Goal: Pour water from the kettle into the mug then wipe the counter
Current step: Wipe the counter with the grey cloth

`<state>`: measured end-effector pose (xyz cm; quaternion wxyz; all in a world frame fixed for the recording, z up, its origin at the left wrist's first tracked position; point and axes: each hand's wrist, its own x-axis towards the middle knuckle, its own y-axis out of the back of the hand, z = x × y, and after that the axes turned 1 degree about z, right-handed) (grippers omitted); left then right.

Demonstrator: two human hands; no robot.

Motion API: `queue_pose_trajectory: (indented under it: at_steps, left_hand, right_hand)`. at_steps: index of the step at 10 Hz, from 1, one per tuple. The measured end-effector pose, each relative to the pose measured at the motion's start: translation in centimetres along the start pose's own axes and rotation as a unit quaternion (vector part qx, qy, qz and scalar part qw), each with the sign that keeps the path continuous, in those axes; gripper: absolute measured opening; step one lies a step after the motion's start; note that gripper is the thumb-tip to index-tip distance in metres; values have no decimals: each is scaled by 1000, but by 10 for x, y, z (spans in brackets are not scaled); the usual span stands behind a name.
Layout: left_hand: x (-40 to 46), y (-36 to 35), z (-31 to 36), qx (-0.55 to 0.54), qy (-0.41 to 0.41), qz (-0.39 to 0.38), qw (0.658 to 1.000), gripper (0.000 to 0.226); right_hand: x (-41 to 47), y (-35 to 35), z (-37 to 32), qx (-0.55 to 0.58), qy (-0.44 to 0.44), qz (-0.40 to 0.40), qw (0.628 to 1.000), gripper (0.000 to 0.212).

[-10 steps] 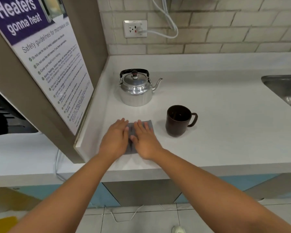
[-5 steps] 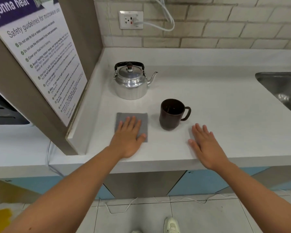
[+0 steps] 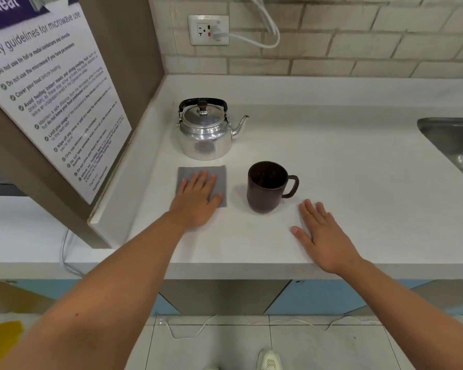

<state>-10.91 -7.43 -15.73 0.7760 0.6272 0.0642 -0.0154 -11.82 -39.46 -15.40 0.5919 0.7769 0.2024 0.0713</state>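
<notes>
A shiny metal kettle with a black handle stands on the white counter, spout pointing right. In front of it lies a flat grey cloth, and my left hand rests palm-down on its near part, fingers spread. A dark brown mug stands upright to the right of the cloth, handle to the right. My right hand lies flat and open on the bare counter, just right of and nearer than the mug, touching neither mug nor cloth.
A cabinet side with a microwave safety poster walls off the counter's left. A steel sink is at the right edge. A wall socket with a white cable sits above the kettle. The counter's front edge runs under my wrists.
My right hand left the cloth and moved right, past the mug, to lie flat on the counter. My left hand stayed on the cloth.
</notes>
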Motion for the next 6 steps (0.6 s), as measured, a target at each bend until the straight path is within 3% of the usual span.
queue_pose_trajectory:
  at_steps: [4,6]
  left_hand:
    - [-101,-18,9,9,-35,33,999,62]
    - [-81,35,15,-1,-7,-79,997,64]
  right_hand:
    - [-3,0,1,9,13,17,1000,70]
    - [12,33,1,-37,1,-23,999,70]
